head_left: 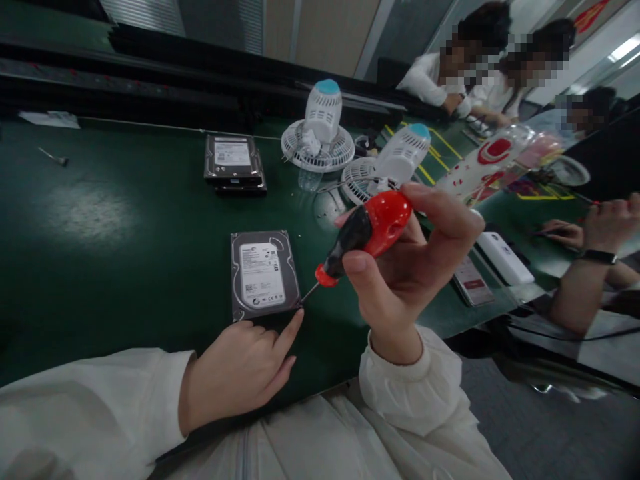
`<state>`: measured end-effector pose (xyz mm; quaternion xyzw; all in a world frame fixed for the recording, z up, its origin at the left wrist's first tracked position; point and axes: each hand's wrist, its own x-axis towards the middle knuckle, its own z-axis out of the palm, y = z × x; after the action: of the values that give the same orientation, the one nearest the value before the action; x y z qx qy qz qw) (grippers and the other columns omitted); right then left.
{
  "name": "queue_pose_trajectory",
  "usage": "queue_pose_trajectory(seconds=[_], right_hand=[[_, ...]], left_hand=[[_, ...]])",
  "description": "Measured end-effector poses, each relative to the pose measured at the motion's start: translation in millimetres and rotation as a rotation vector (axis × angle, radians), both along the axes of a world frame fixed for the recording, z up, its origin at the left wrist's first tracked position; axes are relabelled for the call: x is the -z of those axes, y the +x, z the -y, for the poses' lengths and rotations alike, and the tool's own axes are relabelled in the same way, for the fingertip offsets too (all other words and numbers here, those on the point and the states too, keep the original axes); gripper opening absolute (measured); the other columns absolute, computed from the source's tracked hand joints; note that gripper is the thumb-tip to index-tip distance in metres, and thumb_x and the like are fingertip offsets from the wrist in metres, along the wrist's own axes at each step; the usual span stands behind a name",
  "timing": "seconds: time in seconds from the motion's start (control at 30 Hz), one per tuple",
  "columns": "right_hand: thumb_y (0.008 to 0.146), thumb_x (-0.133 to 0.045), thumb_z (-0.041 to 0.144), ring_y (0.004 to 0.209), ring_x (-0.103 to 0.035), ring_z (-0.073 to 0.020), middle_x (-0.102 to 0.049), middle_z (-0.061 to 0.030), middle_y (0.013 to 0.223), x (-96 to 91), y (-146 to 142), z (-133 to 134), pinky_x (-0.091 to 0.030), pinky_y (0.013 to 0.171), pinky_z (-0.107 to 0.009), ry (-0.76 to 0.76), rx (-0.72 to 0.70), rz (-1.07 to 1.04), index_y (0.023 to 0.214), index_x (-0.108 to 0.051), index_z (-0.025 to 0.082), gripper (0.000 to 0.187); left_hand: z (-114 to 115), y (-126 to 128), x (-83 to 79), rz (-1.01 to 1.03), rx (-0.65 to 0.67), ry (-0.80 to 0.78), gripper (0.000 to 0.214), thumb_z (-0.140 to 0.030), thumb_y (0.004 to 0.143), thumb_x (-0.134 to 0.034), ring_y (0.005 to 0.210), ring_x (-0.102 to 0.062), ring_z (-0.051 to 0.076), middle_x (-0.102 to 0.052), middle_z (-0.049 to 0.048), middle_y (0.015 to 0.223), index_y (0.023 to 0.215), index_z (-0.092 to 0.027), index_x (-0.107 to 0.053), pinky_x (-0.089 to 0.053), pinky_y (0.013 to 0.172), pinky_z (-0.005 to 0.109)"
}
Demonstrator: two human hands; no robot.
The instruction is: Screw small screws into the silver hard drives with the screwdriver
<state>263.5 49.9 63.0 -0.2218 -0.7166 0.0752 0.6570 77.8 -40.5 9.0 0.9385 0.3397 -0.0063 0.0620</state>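
A hard drive lies flat on the green table, label up. My right hand grips a red and black screwdriver whose thin tip rests at the drive's near right corner. My left hand lies on the table just in front of the drive, fingers mostly curled. Its index finger is stretched out and touches that same near right corner.
Two stacked hard drives sit farther back. Two small white fans lie beyond. A white device and a card lie to the right. A co-worker's arm with a watch reaches in; other people sit behind.
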Motion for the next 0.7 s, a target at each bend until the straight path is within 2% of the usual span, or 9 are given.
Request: queue_pose_trajectory(seconds=[0.1, 0.2, 0.37, 0.43, 0.57, 0.63, 0.7], right_hand=[[0.095, -0.058, 0.034, 0.103, -0.071, -0.0178, -0.049, -0.005, 0.138, -1.0, -2.5, 1.6, -0.065, 0.084, -0.032, -0.022, -0.089, 0.002, 0.14, -0.049, 0.03, 0.046], [0.101, -0.047, 0.038, 0.103, -0.071, -0.0162, -0.045, -0.0055, 0.147, 0.8, -4.1, -0.3, -0.065, 0.085, -0.034, -0.044, -0.083, 0.03, 0.147, -0.042, 0.032, 0.047], [0.086, -0.072, 0.047, 0.115, -0.066, -0.024, -0.057, -0.004, 0.131, 3.7, -1.8, -4.2, -0.064, 0.093, -0.039, -0.004, 0.061, -0.011, 0.137, -0.053, 0.034, 0.056], [0.088, -0.07, 0.045, 0.115, -0.067, -0.0229, -0.057, -0.0025, 0.133, 3.3, -1.0, -4.1, -0.064, 0.094, -0.038, -0.018, 0.047, -0.011, 0.138, -0.053, 0.036, 0.053], [0.097, -0.053, 0.032, 0.111, -0.071, -0.0188, -0.046, 0.0001, 0.15, 3.4, -1.2, -3.4, -0.064, 0.096, -0.037, -0.048, -0.171, 0.033, 0.148, -0.044, 0.037, 0.052], [0.097, -0.052, 0.034, 0.114, -0.07, -0.0199, -0.044, -0.0002, 0.151, 4.2, -1.5, -2.6, -0.065, 0.096, -0.039, -0.046, -0.17, 0.036, 0.149, -0.043, 0.036, 0.052], [0.093, -0.063, 0.04, 0.117, -0.067, -0.0219, -0.05, -0.0011, 0.145, 4.6, -1.2, -1.4, -0.064, 0.096, -0.039, -0.043, -0.087, 0.019, 0.145, -0.046, 0.036, 0.055]], left_hand=[[0.2, 0.0, 0.6, 0.025, -0.004, 0.025, 0.057, -0.027, 0.101, -0.044, 0.061, -0.071, 0.024, -0.074, 0.0072, 0.072, 0.151, -0.001, -0.046, -0.056, 0.058, 0.038], [0.3, -0.3, 1.2, 0.056, -0.017, 0.034, 0.057, -0.025, 0.1, -0.045, 0.06, -0.071, 0.024, -0.073, 0.0063, 0.071, 0.151, 0.0, -0.046, -0.056, 0.057, 0.037], [0.4, -0.7, 2.9, 0.091, -0.024, 0.042, 0.056, -0.022, 0.099, -0.042, 0.061, -0.072, 0.025, -0.074, 0.0065, 0.073, 0.15, 0.001, -0.047, -0.058, 0.057, 0.04], [0.5, -0.8, 3.6, 0.103, -0.022, 0.053, 0.056, -0.022, 0.099, -0.041, 0.06, -0.072, 0.025, -0.074, 0.0064, 0.072, 0.149, 0.001, -0.047, -0.058, 0.056, 0.041], [0.1, -0.8, 3.9, 0.119, -0.022, 0.064, 0.055, -0.022, 0.099, -0.04, 0.06, -0.071, 0.025, -0.074, 0.006, 0.072, 0.149, 0.002, -0.047, -0.058, 0.056, 0.041], [-0.1, -0.8, 3.7, 0.118, -0.022, 0.062, 0.056, -0.022, 0.099, -0.04, 0.06, -0.072, 0.025, -0.074, 0.0065, 0.072, 0.149, 0.002, -0.047, -0.058, 0.056, 0.041], [-0.1, -0.8, 3.5, 0.115, -0.021, 0.062, 0.056, -0.022, 0.099, -0.041, 0.061, -0.072, 0.025, -0.074, 0.0069, 0.072, 0.148, 0.003, -0.048, -0.058, 0.056, 0.04]])
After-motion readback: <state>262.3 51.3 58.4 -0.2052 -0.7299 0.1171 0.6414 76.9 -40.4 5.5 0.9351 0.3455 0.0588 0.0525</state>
